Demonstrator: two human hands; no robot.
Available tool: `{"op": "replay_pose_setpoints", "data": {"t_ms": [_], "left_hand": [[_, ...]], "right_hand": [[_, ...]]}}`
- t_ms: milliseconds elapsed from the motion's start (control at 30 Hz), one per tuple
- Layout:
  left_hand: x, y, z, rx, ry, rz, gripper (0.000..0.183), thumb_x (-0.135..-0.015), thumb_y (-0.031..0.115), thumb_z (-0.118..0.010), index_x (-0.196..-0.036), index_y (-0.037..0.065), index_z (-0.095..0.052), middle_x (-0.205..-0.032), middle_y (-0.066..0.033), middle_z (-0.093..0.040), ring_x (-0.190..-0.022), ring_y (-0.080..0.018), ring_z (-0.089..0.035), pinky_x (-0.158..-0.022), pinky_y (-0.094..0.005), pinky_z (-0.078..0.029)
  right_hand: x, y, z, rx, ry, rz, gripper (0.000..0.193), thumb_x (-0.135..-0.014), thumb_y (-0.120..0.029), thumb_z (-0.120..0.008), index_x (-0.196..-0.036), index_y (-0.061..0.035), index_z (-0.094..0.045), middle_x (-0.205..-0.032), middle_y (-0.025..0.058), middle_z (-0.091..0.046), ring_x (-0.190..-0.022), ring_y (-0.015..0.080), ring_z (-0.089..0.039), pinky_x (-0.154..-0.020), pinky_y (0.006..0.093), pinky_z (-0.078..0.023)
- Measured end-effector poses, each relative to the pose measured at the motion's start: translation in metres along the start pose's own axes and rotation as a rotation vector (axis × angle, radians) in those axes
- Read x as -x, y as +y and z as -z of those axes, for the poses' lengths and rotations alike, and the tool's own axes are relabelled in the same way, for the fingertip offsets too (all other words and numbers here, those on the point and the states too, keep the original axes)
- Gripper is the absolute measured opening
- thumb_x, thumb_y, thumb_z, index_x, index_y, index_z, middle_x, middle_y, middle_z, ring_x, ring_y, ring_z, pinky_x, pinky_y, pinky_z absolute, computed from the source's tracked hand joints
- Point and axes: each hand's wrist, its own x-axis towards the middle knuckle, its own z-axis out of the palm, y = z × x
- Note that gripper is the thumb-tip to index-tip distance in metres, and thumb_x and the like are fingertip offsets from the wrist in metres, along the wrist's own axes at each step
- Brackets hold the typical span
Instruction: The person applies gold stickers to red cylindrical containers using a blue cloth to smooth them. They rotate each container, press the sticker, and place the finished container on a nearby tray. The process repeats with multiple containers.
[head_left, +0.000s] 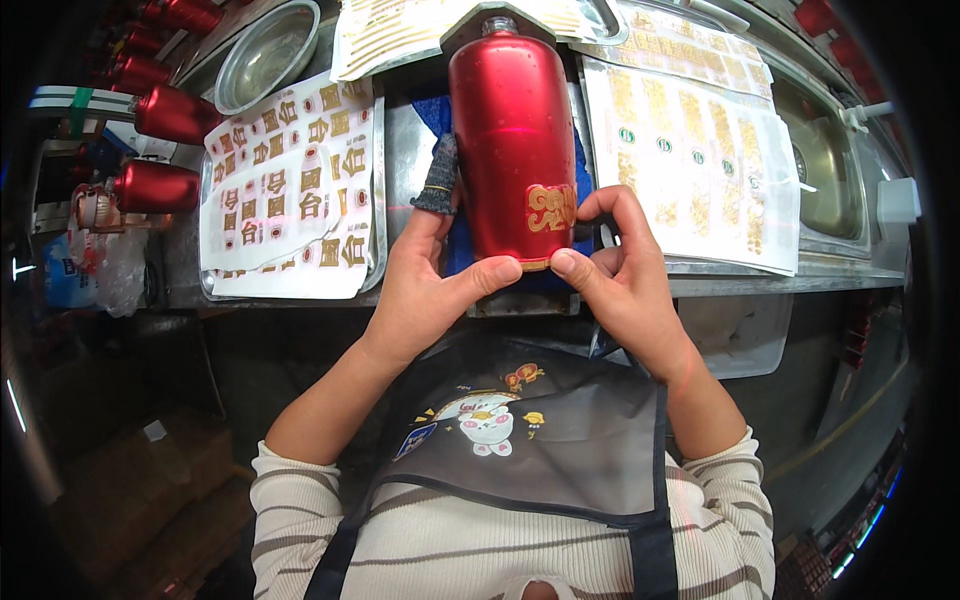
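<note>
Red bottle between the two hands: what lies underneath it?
Blue material shows past both sides of the red bottle, with a metal surface to its left. The bottle's body hides whatever is directly beneath, so what it actually rests on cannot be seen.

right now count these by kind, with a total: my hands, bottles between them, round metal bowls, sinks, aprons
Hands: 2 (left hand, right hand)
Bottles between them: 1 red bottle
Bowls: 1 round metal bowl
Sinks: 1 sink
Aprons: 1 dark apron
Total: 6
</note>
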Motion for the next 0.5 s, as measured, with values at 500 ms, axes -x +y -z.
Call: {"op": "replay_pose_setpoints", "data": {"t_ms": [500], "left_hand": [[0.008,0.010,-0.016,0.018,0.104,0.044,0.067,-0.080,0.014,-0.084,-0.134,0.001,-0.046,-0.126,-0.0103,-0.059,-0.117,-0.0163,-0.057,-0.101,-0.0318,-0.045]], "right_hand": [[0.000,-0.003,-0.009,0.024,-0.003,0.012,0.037,-0.088,-0.014,-0.076,-0.109,-0.0042,-0.048,-0.099,0.0007,-0.049,-0.064,0.0008,-0.037,-0.053,0.0187,-0.034]]}}
